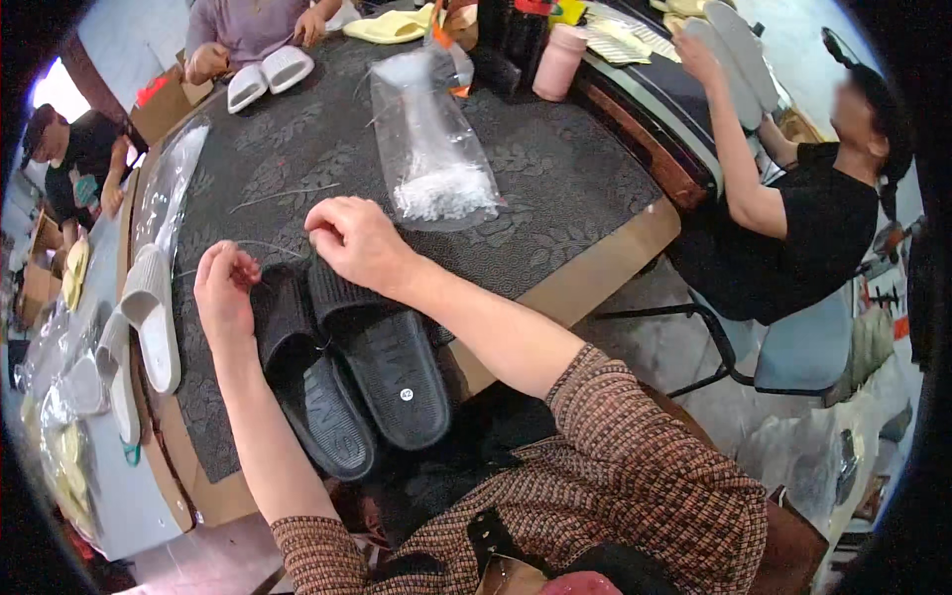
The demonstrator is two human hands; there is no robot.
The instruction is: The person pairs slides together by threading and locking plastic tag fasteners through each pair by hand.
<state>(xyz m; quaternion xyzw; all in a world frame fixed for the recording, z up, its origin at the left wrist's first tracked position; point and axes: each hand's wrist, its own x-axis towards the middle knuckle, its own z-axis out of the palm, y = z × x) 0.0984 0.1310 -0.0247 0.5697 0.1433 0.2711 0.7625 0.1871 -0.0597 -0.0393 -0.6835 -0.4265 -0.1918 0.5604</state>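
Two black slide sandals (357, 367) lie side by side, soles up, on the near edge of a dark patterned table mat (555, 178), and a person in a brown knit sleeve works over their strap ends. From the head camera, the right hand (355, 241) rests on the strap of the right-hand sandal, fingers curled tight and pinched together at the tips — on what, exactly, is too fine to tell, though a thin clear strand (260, 245) runs leftward from them. The left hand (224, 288) sits just beside it, over the other sandal's strap, its fingertips likewise drawn close in a narrow pinch near the same strand. Just beyond the right hand lies a clear plastic bag (436, 149) with small white pieces heaped at its lower end. Left of the left hand, pale slides (154, 317) rest at the mat's edge. Farther off, other people — one in black (793, 218) at the right, another at the far side — handle light-coloured sandals.
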